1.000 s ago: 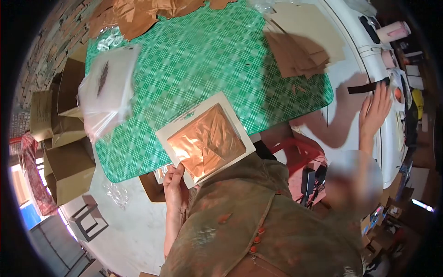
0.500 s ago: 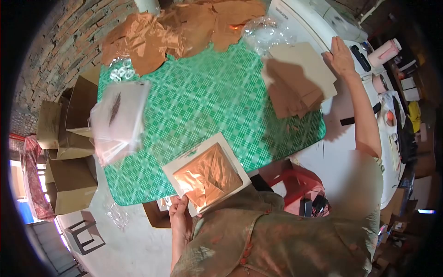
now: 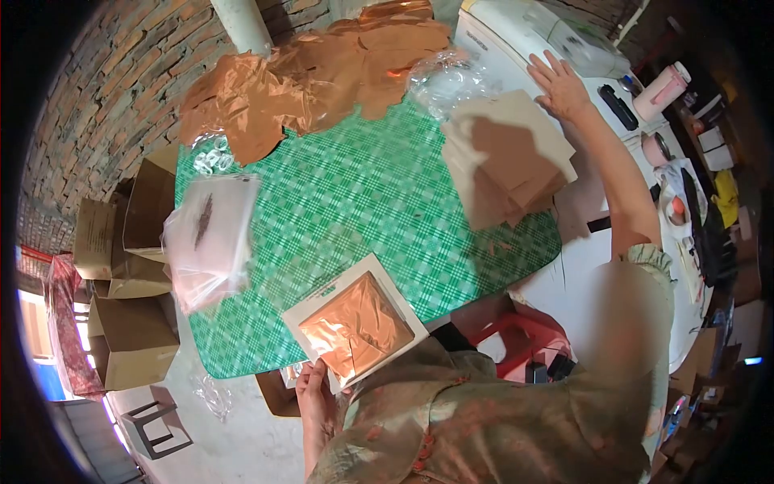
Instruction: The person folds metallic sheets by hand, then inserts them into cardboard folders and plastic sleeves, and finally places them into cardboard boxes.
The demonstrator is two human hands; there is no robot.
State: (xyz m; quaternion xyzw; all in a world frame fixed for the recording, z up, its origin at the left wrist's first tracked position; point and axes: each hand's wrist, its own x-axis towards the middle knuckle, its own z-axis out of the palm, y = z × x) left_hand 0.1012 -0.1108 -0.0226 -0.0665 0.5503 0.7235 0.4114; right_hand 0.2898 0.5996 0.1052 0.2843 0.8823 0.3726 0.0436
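My left hand [image 3: 313,391] pinches the lower left corner of a flat white packet, with copper-coloured foil [image 3: 355,323] showing in its middle. The packet lies tilted over the near edge of the green checked table [image 3: 347,194]. Stretched out at the upper right, my right hand [image 3: 560,87] is open and holds nothing. Its spread fingers overlap the front side of a long white machine [image 3: 536,36]. Just below and left of that hand lies a fanned stack of beige cardboard sheets [image 3: 508,173], partly in shadow.
Crumpled copper foil [image 3: 314,81] covers the table's far end, beside clear plastic wrap [image 3: 451,85]. Clear plastic sleeves [image 3: 214,234] lie at the left. Open cardboard boxes [image 3: 133,339] stand left of the table. A red stool [image 3: 516,323] is under the near right edge.
My right hand has moved up and left towards the white machine, its fingers spreading. The view has shifted slightly; my left hand keeps hold of the packet.
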